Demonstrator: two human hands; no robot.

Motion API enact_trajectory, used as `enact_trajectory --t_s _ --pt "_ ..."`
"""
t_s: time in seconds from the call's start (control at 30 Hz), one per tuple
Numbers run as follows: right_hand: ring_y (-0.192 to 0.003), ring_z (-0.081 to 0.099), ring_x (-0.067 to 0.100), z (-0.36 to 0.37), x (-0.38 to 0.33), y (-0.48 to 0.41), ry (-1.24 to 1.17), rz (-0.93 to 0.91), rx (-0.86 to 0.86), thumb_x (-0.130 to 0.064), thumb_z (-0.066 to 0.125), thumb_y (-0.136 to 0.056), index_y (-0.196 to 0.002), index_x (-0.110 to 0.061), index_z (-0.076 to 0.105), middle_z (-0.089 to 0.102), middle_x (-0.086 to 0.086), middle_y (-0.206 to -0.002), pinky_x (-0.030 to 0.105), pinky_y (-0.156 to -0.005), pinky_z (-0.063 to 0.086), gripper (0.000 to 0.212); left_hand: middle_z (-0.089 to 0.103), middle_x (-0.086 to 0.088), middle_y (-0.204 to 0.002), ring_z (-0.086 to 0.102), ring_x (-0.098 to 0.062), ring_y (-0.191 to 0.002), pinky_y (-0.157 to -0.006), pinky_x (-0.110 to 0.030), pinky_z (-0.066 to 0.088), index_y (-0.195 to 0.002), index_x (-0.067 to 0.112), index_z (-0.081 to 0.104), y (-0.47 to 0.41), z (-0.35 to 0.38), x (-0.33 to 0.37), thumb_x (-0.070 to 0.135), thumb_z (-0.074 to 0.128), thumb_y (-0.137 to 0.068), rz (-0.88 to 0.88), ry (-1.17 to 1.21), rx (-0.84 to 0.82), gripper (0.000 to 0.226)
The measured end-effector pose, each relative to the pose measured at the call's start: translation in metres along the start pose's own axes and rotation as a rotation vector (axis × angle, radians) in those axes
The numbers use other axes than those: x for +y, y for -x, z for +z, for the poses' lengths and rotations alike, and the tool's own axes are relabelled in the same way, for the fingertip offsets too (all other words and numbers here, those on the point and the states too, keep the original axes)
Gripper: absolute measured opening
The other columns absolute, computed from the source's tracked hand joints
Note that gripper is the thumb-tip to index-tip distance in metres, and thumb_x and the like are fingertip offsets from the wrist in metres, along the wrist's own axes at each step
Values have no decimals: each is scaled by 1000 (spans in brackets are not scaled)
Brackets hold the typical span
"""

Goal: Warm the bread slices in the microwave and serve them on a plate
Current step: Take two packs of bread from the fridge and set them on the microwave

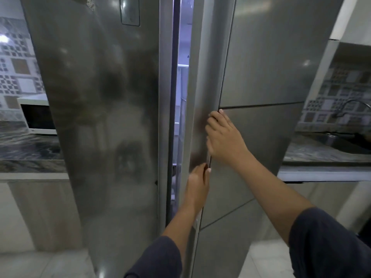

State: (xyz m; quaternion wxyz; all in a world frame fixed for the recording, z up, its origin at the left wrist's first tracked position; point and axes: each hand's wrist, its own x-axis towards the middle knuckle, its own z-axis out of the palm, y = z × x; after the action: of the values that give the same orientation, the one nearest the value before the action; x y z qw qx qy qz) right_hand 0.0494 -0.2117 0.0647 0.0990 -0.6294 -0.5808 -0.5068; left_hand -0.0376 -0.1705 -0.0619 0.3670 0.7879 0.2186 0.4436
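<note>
1. We stand close to a big grey fridge with two tall doors side by side.
2. The left door (pixel 100 97) is closed. The right door (pixel 261 57) is open just a little. A thin gap (pixel 182 77) shows between the doors, and bluish light shines out of it.
3. Our left hand (pixel 197 183) is low on the edge of the right door. Its fingers wrap round that edge and go out of sight. The thumb lies on the front of the door. This hand holds the door tight.
4. Our right hand (pixel 224 137) is higher up on the same door. Its fingers are bent and hooked into the long groove by the edge, so it grips the door too.
5. The two hands are near each other but do not touch. The right one is above the left one.
6. The white microwave (pixel 36 117) sits on the dark stone counter (pixel 26 149) far to the left. The left door hides part of it. It is well apart from both hands.
7. On the right we see a dark sink (pixel 345 141) with a curved tap (pixel 353 103) behind it.
8. The wall (pixel 18 65) behind the counter has square patterned tiles.
9. Both arms wear dark blue sleeves (pixel 329 243). The floor (pixel 267 257) below is pale.
</note>
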Motion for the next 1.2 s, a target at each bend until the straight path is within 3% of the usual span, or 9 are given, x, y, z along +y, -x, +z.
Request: enact_trajectory --t_s 0.13,0.3,0.37,0.47,0.67,0.8,0.93,1.07,1.2 --pt "-109 51 30 -55 22 43 -115 40 -12 -8 57 -67 -79 -1 66 64 16 -93 38 -113 21 17 60 -4 -105 57 -10 -86 -77 -23 50 -111 10 60 46 4 49 10 51 -92 149 -5 86 21" --pt "-101 48 23 -114 41 89 -405 338 160 -15 46 -85 -91 -5 60 61 13 -94 35 -110 22 18 54 -2 -101 53 -5 -86 -74 -17 48 -107 10 58 56 0 103 14 47 -88 415 32 163 22" --pt "-104 48 23 -134 48 101 -372 422 268 -19 46 -89 -105 -9 53 57 11 -106 45 -105 34 21 53 -2 -103 51 -5 -90 -78 -19 47 -109 12 56 47 2 121 20 44 -90 455 59 194 24" --pt "-123 38 23 -159 64 109 -243 424 402 -23 47 -90 -123 -14 42 40 6 -128 51 -106 32 35 51 -4 -112 49 -13 -103 -90 -26 45 -118 12 53 28 9 139 23 45 -93 551 9 226 30" --pt "-141 23 25 -182 98 117 4 390 270 -16 48 -88 -138 -15 37 31 6 -147 44 -117 14 52 34 -1 -132 38 -22 -123 -102 -35 36 -130 18 43 -13 29 171 31 46 -89 697 -106 302 43" --pt "-144 16 23 -179 116 123 53 356 98 -27 44 -92 -143 -21 29 29 7 -153 50 -114 17 53 27 -2 -143 28 -20 -135 -112 -43 29 -138 22 34 -35 44 193 42 41 -92 810 -83 228 51" --pt "-146 2 21 -178 131 133 9 514 157 -36 39 -94 -145 -27 25 18 1 -155 56 -115 7 54 19 -3 -154 15 -8 -141 -112 -10 12 -145 25 24 -43 71 218 60 30 -90 793 116 -38 66" --pt "-146 -6 23 -181 155 153 -61 669 231 -33 40 -94 -147 -29 15 7 1 -157 55 -115 6 58 -1 8 -157 8 -13 -144 -114 -38 25 -141 47 1 -57 110 226 63 30 -88 693 42 -226 62" --pt "-146 -6 21 -182 188 175 -40 800 295 -25 40 -93 -147 -24 14 0 0 -158 43 -116 10 60 1 4 -157 10 -17 -144 -115 -39 25 -143 38 5 -67 144 244 35 46 -95 752 -1 -247 63"
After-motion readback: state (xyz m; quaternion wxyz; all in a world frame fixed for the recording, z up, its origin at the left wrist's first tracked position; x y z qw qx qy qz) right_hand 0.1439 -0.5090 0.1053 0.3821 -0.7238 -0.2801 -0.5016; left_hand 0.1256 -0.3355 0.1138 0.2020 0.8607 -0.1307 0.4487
